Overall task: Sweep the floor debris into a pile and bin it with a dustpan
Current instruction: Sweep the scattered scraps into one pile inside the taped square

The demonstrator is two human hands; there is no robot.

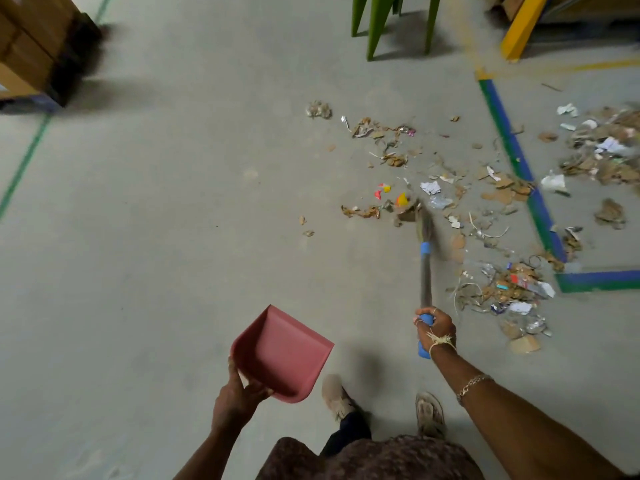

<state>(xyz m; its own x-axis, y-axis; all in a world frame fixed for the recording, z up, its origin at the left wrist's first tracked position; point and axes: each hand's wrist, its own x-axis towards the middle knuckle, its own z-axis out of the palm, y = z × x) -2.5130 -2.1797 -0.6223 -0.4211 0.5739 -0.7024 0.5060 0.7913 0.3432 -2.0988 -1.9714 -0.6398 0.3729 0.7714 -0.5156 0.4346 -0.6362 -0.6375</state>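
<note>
My left hand (237,398) grips the near corner of a pink dustpan (284,351), held above the grey floor, empty inside. My right hand (434,325) holds the blue grip of a short broom (426,268), whose bristle end touches the floor among the scraps. Debris (398,157) of brown leaves, paper and coloured wrappers lies scattered ahead and to the right. A denser heap of debris (512,289) sits right of the broom, and another heap (606,147) lies at the far right.
Blue and green floor tape (519,161) marks a square on the right. Green chair legs (377,26) stand at the top centre, a yellow post (523,26) at the top right, cardboard boxes (31,46) on a pallet at the top left. My feet (381,403) are below.
</note>
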